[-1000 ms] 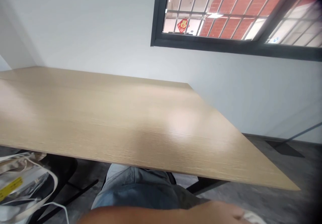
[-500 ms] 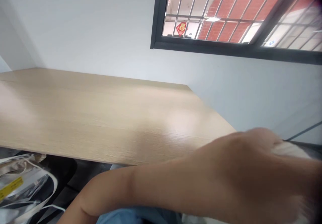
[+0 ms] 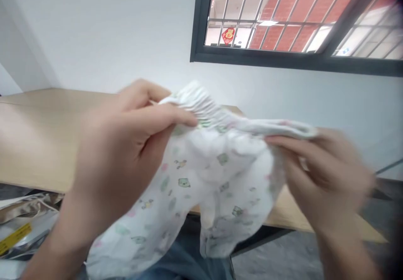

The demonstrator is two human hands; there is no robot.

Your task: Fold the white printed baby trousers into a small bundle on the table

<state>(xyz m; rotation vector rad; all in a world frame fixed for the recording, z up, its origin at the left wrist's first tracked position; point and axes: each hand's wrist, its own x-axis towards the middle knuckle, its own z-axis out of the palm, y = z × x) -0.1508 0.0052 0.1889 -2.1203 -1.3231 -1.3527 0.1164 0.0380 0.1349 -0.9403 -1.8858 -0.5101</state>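
Observation:
A small pair of white pants [image 3: 217, 162], printed with little green animals and pink dots, hangs between my two hands. My left hand [image 3: 135, 133] pinches the gathered elastic waistband, thumb in front and fingers behind. At the other end of the waistband, my right hand [image 3: 321, 171] grips the fabric. Both legs dangle below, the left one reaching lower over my lap. Motion blurs both hands and part of the cloth.
Behind the pants runs a light wooden table [image 3: 37, 145] against a white wall. A barred window [image 3: 270, 19] is set above it. At the lower left lies a bag [image 3: 25, 225] with a yellow label. Grey floor [image 3: 270, 255] shows below the table.
One forearm stretched across to the right, over a whitish cloth at the edge. Now both hands are up in front of me, holding the pants spread by the waistband.

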